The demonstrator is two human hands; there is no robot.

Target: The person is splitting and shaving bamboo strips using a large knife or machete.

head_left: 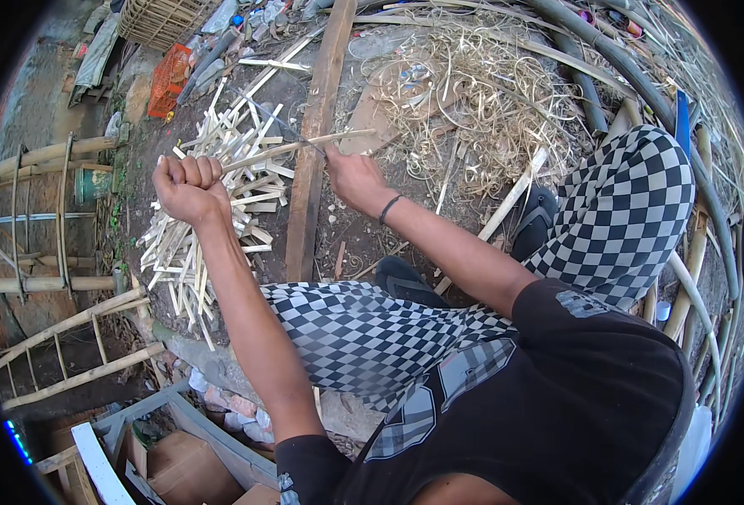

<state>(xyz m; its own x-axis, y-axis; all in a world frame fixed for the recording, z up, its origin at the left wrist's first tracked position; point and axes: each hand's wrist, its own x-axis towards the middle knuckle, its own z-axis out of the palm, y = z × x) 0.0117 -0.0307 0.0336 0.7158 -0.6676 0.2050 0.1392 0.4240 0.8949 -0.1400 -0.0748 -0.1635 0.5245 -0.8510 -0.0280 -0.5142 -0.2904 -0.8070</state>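
My left hand (pixel 190 187) is closed in a fist around one end of a pale bamboo strip (pixel 262 153). The strip slants to the right over a long wooden plank (pixel 315 109), its far end free. My right hand (pixel 355 178) grips a thin-bladed knife (pixel 281 124), the handle mostly hidden in the fingers. Its blade points away to the left and crosses the strip above the plank. Beneath and beside my left hand lies a heap of cut bamboo sticks (pixel 188 252). Curly bamboo shavings (pixel 481 109) are piled beyond my right hand.
An orange plastic crate (pixel 168 81) and a woven basket (pixel 157 21) stand at the far left. Bamboo poles (pixel 632 59) lie along the right. A bamboo ladder-like frame (pixel 77 370) is at the left. My legs in checkered trousers (pixel 346 328) frame the work spot.
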